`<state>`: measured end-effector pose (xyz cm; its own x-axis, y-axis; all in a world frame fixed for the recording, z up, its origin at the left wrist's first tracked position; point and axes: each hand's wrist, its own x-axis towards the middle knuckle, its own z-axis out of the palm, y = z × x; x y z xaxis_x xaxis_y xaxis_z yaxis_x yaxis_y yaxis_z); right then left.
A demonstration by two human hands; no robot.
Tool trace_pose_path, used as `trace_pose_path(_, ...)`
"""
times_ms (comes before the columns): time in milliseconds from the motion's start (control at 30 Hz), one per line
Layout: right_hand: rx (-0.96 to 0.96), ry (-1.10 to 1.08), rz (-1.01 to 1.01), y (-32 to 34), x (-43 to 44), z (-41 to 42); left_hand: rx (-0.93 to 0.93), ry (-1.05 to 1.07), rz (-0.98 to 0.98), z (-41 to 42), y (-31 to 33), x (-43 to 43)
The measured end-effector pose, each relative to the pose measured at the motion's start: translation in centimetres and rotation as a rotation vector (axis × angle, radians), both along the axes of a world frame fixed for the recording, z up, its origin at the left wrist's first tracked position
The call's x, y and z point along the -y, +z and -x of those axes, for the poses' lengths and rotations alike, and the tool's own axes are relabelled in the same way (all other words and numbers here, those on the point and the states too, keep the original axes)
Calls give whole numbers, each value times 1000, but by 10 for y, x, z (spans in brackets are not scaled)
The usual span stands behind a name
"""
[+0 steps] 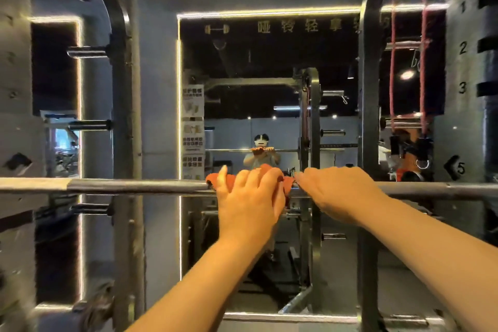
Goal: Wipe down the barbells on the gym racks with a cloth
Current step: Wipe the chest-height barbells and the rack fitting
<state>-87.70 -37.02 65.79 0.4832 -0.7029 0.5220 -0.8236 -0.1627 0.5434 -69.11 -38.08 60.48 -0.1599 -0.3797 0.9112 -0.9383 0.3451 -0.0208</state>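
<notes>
In the head view, a long steel barbell (134, 186) runs level across the whole picture at about chest height, resting in a dark metal rack whose right upright (463, 67) carries the numbers 1, 2, 3 and 5. A crumpled orange cloth (269, 170) is wrapped over the middle of the bar. The left hand (250, 197) lies palm down on the cloth, its fingers curled over the top and clasping cloth and bar together, with the little finger lifted slightly at the left edge. The right hand (336, 191) sits just beside it, also palm down, its fingers bent over the bar and its thumb-side fingertips pinching the right end of the cloth. The two hands nearly touch.

Behind the bar, a wall mirror with a glowing light-strip frame (269, 12) reflects a person holding the cloth on the bar. Red elastic bands (424, 62) hang from the rack at upper right. Short steel pegs (89, 51) jut from the grey left upright.
</notes>
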Motion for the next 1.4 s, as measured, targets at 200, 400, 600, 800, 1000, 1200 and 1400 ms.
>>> trace_pose_path(200, 66, -88, 24, -3, 4, 74, -186, 27, -55, -57, 3, 3)
trace_pose_path(400, 230, -30, 203, -17, 15, 69, -348, 71, -48, 25, -1, 4)
trace_pose_path(600, 312, -10, 235, -17, 10, 71, 56, 34, -95, 72, -14, -1)
trace_pose_path(800, 293, 59, 299, -18, 11, 72, -86, 77, -46, 11, -4, -4)
trace_pose_path(1000, 368, 66, 274, -19, 14, 72, -139, 189, -264, 74, 32, -10)
trace_pose_path(1200, 414, 92, 246, -19, 11, 73, 136, -30, -114, 78, 9, -17)
trace_pose_path(1400, 428, 104, 282, -22, 12, 71, 133, 197, -274, 52, 45, -11)
